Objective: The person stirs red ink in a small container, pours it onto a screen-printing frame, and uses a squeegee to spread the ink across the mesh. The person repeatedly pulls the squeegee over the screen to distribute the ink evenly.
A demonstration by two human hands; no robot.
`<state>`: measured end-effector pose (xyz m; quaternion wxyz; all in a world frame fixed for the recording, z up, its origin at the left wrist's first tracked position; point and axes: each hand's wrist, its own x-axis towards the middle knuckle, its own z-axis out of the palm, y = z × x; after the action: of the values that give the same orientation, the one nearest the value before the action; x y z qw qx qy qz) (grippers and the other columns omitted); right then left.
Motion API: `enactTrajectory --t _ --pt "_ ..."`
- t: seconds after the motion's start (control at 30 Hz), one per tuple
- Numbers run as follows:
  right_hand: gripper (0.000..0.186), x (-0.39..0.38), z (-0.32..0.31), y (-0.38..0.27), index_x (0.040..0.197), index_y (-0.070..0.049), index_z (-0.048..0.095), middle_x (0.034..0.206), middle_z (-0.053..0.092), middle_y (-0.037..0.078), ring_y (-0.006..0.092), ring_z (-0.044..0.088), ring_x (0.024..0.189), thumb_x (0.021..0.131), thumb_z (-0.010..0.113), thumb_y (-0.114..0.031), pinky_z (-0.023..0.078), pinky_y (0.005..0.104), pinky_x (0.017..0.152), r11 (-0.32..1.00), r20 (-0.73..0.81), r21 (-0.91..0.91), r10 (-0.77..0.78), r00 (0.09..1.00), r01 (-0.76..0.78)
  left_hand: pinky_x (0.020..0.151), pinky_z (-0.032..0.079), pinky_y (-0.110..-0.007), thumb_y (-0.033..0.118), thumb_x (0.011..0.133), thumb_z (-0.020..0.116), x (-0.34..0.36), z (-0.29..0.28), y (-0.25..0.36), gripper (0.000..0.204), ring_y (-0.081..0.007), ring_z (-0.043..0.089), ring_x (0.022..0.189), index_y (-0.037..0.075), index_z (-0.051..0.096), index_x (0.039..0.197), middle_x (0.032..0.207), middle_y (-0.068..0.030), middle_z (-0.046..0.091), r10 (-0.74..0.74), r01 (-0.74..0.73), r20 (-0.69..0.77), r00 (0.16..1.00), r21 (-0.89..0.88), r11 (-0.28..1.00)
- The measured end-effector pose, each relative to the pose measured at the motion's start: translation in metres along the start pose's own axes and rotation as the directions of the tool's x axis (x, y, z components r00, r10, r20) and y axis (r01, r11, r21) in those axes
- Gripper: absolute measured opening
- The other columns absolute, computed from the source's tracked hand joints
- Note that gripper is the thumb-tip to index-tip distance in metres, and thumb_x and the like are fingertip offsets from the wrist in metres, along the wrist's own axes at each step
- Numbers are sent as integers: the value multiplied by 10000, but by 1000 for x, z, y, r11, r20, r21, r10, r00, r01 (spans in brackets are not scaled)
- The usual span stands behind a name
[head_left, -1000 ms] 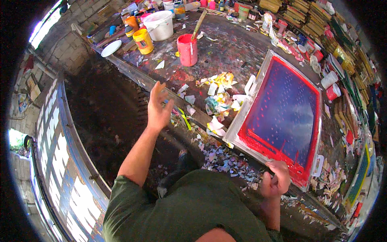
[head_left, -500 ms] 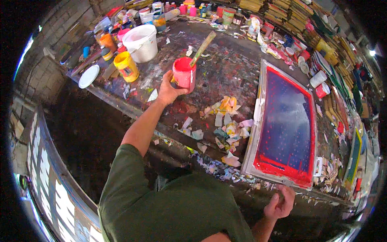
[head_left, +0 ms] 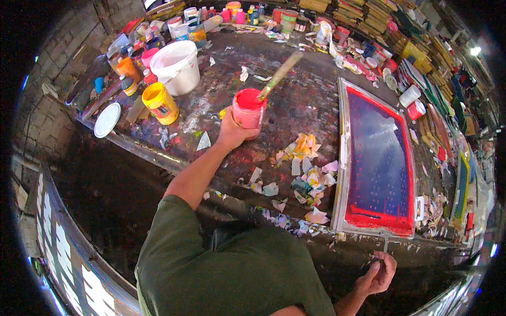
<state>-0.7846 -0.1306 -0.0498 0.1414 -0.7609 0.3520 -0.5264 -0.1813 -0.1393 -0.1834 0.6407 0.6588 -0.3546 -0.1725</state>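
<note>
My left hand (head_left: 238, 130) is closed around a pink paint container (head_left: 247, 113), with a paint-streaked stir stick (head_left: 279, 76) leaning out of it. My right hand (head_left: 380, 274) is curled below the table's near edge, under the red-rimmed screen printing frame (head_left: 375, 163); what its fingers hold, if anything, I cannot make out. Torn paper scraps (head_left: 311, 179) lie between the container and the frame. A yellow paint tub (head_left: 161, 105) is left of my left hand.
A white bucket (head_left: 174, 71), a white lid (head_left: 107, 120) and several paint bottles crowd the back left of the stained table (head_left: 221, 68). Stacked wooden boards (head_left: 358, 16) line the back and right. A slatted metal panel (head_left: 68, 258) stands at my left, beside dark floor.
My left hand has reached forward and taken hold of the pink container, now slightly nearer the screen frame in view. My right hand has dropped lower, below the frame's near edge.
</note>
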Motion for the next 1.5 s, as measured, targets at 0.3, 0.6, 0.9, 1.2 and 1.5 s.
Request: enactTrajectory --t 0.3,0.6,0.9,1.2,1.5 --pt "223 62 19 -11 1191 48 748 1105 798 181 336 746 1040 1018 738 -91 583 466 964 990 62 22 -143 988 142 1107 569 -420 205 628 1081 -51 39 86 1086 -256 704 1273 40 502 1531 1414 -118 699 57 -27 240 969 -125 992" --pt "909 239 -25 -3 1652 10 435 1323 745 183 178 752 875 978 849 -439 615 302 754 866 159 500 -125 979 29 1126 539 -398 19 663 993 -99 148 204 946 -210 690 1273 13 553 1500 1414 -105 709 214 -211 348 913 -45 976" --pt "769 257 -125 114 1606 59 485 1191 763 176 147 733 822 1037 821 -333 600 265 683 791 169 610 -81 982 -39 1167 521 -398 5 604 1003 -174 320 248 1028 -225 671 1311 5 528 1516 1434 -117 677 236 -265 354 905 35 964" --pt "505 262 -209 191 1464 7 655 1230 769 127 142 726 920 1027 804 -197 597 284 779 900 259 422 -5 966 -108 1194 515 -412 45 587 1030 -217 436 270 1064 -252 654 1359 20 524 1523 1440 -120 665 157 -237 378 912 174 956" --pt "369 281 -245 202 1340 7 752 1141 807 112 148 713 882 973 740 45 572 288 787 989 430 149 -86 899 23 1177 520 -466 61 622 999 -199 469 261 969 -363 660 1328 46 582 1497 1432 -176 663 346 -474 440 829 221 853"
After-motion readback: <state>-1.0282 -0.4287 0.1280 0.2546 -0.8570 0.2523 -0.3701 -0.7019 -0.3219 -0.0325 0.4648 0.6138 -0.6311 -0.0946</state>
